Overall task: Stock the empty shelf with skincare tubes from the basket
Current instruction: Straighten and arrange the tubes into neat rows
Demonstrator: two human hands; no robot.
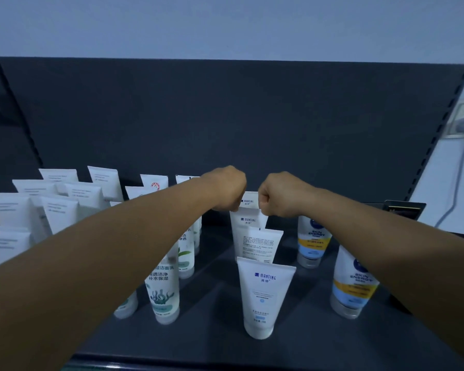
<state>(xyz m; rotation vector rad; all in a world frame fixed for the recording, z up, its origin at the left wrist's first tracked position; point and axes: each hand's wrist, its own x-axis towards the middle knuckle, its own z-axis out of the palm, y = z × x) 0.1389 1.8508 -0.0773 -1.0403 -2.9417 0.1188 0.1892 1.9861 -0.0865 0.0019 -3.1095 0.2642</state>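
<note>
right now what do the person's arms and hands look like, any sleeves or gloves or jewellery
Both forearms are bare up to the frame edge: no sleeves show. The left hand and right hand wear no gloves. No watch, bracelet or band shows on either wrist. Rings cannot be ruled out, since the fingers are turned away from the camera. No markings or tattoos show on the arms in this dim light.

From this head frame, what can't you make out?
- Basket: not in the head view at all.
- Back Manting tube: its sides sit behind the left hand and right hand; finger contact unclear.
- Tubes at centre left: labels crossed by the left forearm.
- White tubes at far left: print too blurred to read.
</note>
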